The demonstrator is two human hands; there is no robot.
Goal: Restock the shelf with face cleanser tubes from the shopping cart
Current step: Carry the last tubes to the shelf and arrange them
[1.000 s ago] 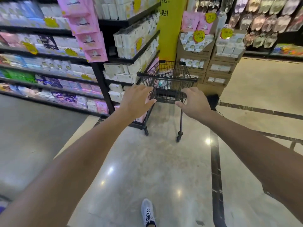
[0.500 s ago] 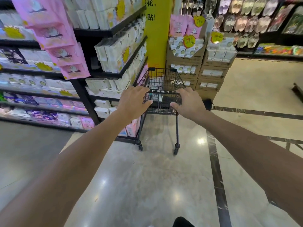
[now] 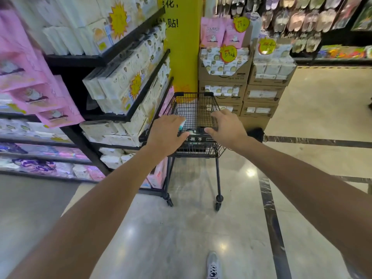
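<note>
Closer now: shopping cart point(image 3: 196, 125) beside tissue shelf point(image 3: 128, 81). Left hand point(image 3: 167, 135) and right hand point(image 3: 225, 127) over handle point(image 3: 198, 139), fingers apparently uncurled, ready to steer. Cleanser tube point(image 3: 182, 124), possibly, lies in the basket.

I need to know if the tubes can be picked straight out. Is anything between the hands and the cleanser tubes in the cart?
Nothing visible blocks them. Both the left hand and right hand are at the handle of the shopping cart, whose basket is open on top. One tube shows just past the left fingers; any others are hidden.
</note>
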